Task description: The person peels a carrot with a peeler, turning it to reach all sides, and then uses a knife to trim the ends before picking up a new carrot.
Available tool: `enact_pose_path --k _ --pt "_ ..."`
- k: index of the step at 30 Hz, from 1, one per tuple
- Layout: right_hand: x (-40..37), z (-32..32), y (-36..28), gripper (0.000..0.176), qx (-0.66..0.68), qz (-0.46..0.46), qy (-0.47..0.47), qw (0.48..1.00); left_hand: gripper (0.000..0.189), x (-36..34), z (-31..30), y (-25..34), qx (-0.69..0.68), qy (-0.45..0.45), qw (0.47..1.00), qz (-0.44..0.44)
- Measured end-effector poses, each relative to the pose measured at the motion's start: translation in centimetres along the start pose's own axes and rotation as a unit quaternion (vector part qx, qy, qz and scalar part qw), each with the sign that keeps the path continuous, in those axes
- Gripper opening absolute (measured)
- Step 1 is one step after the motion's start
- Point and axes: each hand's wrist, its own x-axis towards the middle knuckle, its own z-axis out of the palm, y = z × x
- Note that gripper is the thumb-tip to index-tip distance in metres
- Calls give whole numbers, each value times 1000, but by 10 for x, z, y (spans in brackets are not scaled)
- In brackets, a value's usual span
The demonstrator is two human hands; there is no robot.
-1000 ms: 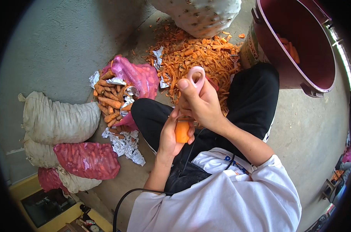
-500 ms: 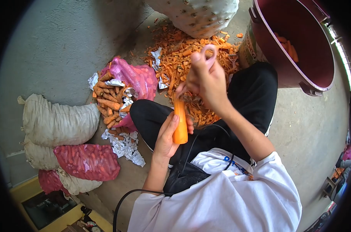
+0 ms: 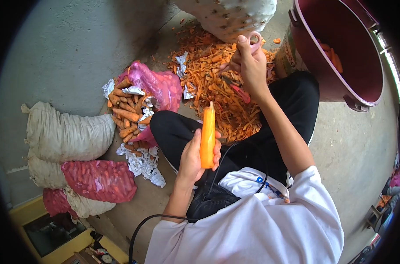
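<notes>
My left hand (image 3: 192, 155) is wrapped round a bright orange peeled carrot (image 3: 207, 143), its narrow tip pointing up and away from me. Farther forward and to the right, my right hand (image 3: 249, 66) is closed on a pink peeler (image 3: 254, 39), whose looped handle end sticks up past the thumb. The peeler is apart from the carrot, and its working end is partly hidden by my fingers. Below both hands lies a wide heap of orange peelings (image 3: 217, 79) on the floor, with another pink-handled tool (image 3: 241, 93) on it.
A dark red tub (image 3: 327, 83) with carrots inside stands at the right. A white sack (image 3: 235, 17) is beyond the peelings. An open pink mesh bag (image 3: 153, 83) of unpeeled carrots (image 3: 127, 115) lies to the left, with filled sacks (image 3: 70, 134) farther left.
My right hand has moved up and away from the carrot with the peeler. The carrot in my left hand now stands more upright, its whole tip in sight.
</notes>
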Motion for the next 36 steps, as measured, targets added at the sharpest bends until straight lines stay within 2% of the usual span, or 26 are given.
enact_pose_path --k 2,4,8,9,10,11,12,13,16,19,20,21,22,23,24,26,29,30,32,34,36 --pt "-28 30 -26 32 23 64 -6 998 51 7 -3 2 4 9 1000 3" --pt "-56 44 -33 28 107 152 -24 982 51 9 0 0 0 30 1000 -6" --pt "-90 63 -32 24 116 182 -71 974 50 11 -2 -5 -14 -3 1000 13" --pt "-86 64 -38 21 89 167 -48 981 49 10 -2 -5 -10 -12 1000 2" --pt "-69 47 -13 18 -54 68 -21 996 49 8 -2 -5 -5 -21 1000 -9" --pt "-49 39 -8 18 -33 40 1 999 49 8 -3 -4 -10 9 1000 -23" --pt "-22 24 3 19 -94 -21 24 995 49 5 -1 -3 -6 -3 1000 -19" --pt "-1 6 13 20 -128 -42 67 989 49 2 1 0 1 -17 1000 -15" --pt "15 -13 3 21 2 -4 42 999 50 0 -4 3 -2 -15 1000 -3" --pt "11 -21 -13 25 159 136 -27 978 50 6 -10 3 -5 -15 1000 -4" --pt "10 -29 -3 24 -92 64 -37 993 51 7 -11 2 -9 -19 1000 -5" --pt "8 -41 18 23 -337 -10 -44 941 51 7 -12 0 -12 -22 1000 -6" --pt "7 -46 26 22 -558 -84 -49 824 50 9 -12 -1 -15 -27 1000 5" --pt "2 -58 28 24 -648 -57 -131 748 49 9 -13 -3 -18 -31 999 17" --pt "-6 -51 32 25 -550 -51 -87 829 48 11 -14 -3 -21 -36 999 30" --pt "-12 -43 36 31 -429 46 -60 900 45 12 -13 -4 62 -32 993 93" --pt "-20 -40 39 34 -424 34 -102 899 41 18 -15 -6 106 -22 985 132" --pt "-22 -39 41 33 -377 56 -73 922 40 21 -17 -6 108 -18 984 137" --pt "-21 -39 46 32 -278 98 -15 956 40 24 -20 -5 0 -30 994 106" --pt "-13 -47 47 29 -94 194 40 976 40 27 -20 -5 -90 -27 992 87" --pt "-11 -51 38 27 -100 213 46 971 40 29 -22 -4 -122 -40 988 87"
